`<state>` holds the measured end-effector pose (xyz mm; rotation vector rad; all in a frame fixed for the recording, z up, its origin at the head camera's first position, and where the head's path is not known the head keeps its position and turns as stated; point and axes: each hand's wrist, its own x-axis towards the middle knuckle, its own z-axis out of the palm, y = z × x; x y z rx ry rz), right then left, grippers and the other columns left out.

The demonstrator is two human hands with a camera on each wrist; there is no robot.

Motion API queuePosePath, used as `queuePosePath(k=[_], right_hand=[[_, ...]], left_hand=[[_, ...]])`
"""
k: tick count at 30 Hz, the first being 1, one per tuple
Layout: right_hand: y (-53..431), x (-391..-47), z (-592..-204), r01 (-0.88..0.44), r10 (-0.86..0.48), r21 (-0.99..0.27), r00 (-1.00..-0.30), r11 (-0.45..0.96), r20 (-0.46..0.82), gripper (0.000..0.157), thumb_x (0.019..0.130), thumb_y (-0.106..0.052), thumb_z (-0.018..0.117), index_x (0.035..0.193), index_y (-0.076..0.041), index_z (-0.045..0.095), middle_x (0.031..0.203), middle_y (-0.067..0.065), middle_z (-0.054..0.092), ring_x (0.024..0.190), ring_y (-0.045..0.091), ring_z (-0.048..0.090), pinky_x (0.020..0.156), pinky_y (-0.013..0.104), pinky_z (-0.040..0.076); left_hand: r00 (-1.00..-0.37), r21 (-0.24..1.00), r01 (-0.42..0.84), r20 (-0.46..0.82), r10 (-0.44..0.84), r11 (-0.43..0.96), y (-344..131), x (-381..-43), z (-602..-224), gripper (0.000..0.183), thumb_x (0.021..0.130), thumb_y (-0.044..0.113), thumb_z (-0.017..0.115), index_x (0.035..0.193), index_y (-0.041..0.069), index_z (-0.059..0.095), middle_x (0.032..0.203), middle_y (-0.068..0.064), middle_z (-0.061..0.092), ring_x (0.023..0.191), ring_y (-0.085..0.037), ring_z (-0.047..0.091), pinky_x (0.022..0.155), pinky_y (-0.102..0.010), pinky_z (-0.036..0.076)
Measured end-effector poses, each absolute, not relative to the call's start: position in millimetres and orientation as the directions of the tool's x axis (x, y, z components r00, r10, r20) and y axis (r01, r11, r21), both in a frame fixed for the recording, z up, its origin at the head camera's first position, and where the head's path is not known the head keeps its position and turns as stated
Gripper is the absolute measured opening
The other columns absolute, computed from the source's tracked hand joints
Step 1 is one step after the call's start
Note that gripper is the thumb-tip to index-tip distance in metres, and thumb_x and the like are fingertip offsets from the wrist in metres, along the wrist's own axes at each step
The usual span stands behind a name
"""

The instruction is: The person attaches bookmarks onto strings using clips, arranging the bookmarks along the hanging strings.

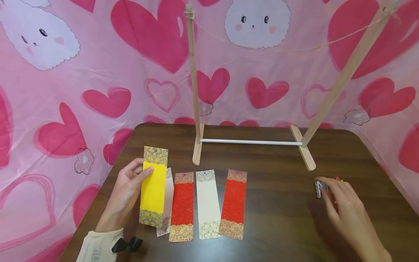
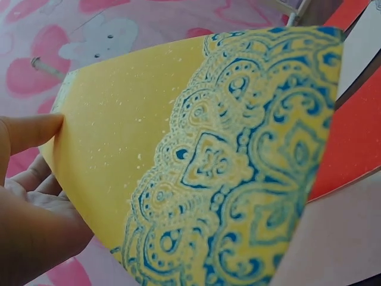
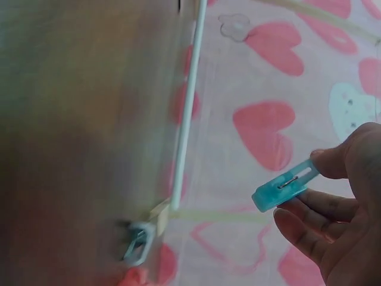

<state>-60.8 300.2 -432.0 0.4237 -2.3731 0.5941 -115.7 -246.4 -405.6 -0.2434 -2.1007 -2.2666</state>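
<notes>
My left hand (image 1: pixel 126 189) holds a yellow bookmark-like card (image 1: pixel 153 187) by its side edge, thumb on the front. In the left wrist view the card bows slightly, with blue lace print on one end. Just behind it, partly covered, is a pale pink card (image 1: pixel 168 203). A red card (image 1: pixel 182 207), a white card (image 1: pixel 208 205) and another red card (image 1: pixel 233 203) lie in a row to its right. At the table's right side my right hand (image 1: pixel 347 209) pinches a light-blue plastic clip (image 3: pixel 283 187) between thumb and fingers.
A wooden stand rises at the back, with a left post (image 1: pixel 194 80), a right post (image 1: pixel 343 80) and a white bar (image 1: pixel 248 141) low between them. String (image 1: pixel 314 47) sags across its top. Another clip (image 3: pixel 138 243) and pink pieces (image 3: pixel 134 276) lie near the right hand.
</notes>
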Motion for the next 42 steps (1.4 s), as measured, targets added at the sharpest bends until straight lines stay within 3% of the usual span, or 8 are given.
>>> queuePosePath(k=[4,9,19,27,36,42], right_hand=[[292,-68,-419,-0.476,-0.198,-0.284,-0.734,0.833,0.650,0.026,0.098,-0.011,0.055,0.120,-0.003,0.067,0.111,0.016,0.063,0.102,0.028,0.051,0.097,0.008,0.026],[284,-77,-403,-0.525,-0.251,-0.249,-0.704,0.814,0.664,0.052,0.106,-0.040,0.036,0.118,0.000,0.066,0.114,0.021,0.061,0.106,0.035,0.051,0.103,0.007,0.023],[271,-94,-380,-0.617,-0.305,-0.178,-0.593,0.767,0.745,0.055,0.107,-0.040,0.038,0.121,0.007,0.063,0.110,0.022,0.062,0.101,0.038,0.053,0.106,0.009,0.025],[259,-94,-353,-0.624,-0.321,-0.142,-0.568,0.769,0.758,0.057,0.107,-0.041,0.038,0.128,0.007,0.059,0.110,0.024,0.062,0.100,0.038,0.055,0.106,0.008,0.027],[245,-100,-319,-0.656,-0.357,-0.063,-0.486,0.752,0.798,0.054,0.107,-0.035,0.041,0.131,0.011,0.056,0.110,0.029,0.062,0.101,0.043,0.055,0.110,0.012,0.028],[233,-108,-302,-0.663,-0.361,-0.048,-0.465,0.747,0.808,0.053,0.107,-0.035,0.040,0.142,0.005,0.049,0.112,0.031,0.059,0.101,0.043,0.055,0.109,0.012,0.028]], left_hand=[[-0.979,0.982,0.179,0.185,0.086,-0.064,-245,-117,-400,0.016,0.099,0.004,0.059,0.114,-0.001,0.057,0.100,-0.006,0.072,0.081,-0.019,0.067,0.074,-0.028,0.058],[-0.979,0.981,0.194,0.195,0.061,-0.020,-241,-120,-392,0.019,0.098,0.007,0.062,0.115,-0.001,0.057,0.102,-0.006,0.073,0.082,-0.020,0.067,0.074,-0.028,0.057],[-0.976,0.977,0.215,0.214,-0.024,-0.013,-228,-125,-378,0.023,0.096,0.007,0.065,0.114,-0.004,0.056,0.101,-0.007,0.072,0.080,-0.020,0.068,0.073,-0.028,0.058],[-0.964,0.963,0.261,0.264,-0.036,0.063,-221,-129,-367,0.024,0.095,0.008,0.067,0.115,-0.003,0.057,0.100,-0.006,0.072,0.080,-0.021,0.068,0.070,-0.028,0.058],[-0.948,0.936,0.311,0.319,-0.025,0.164,-215,-136,-355,0.027,0.095,0.011,0.067,0.117,-0.002,0.057,0.104,-0.005,0.071,0.083,-0.022,0.069,0.071,-0.030,0.059],[-0.942,0.925,0.321,0.333,-0.027,0.205,-215,-137,-350,0.028,0.096,0.012,0.067,0.118,-0.002,0.056,0.105,-0.005,0.070,0.085,-0.021,0.070,0.072,-0.030,0.059]])
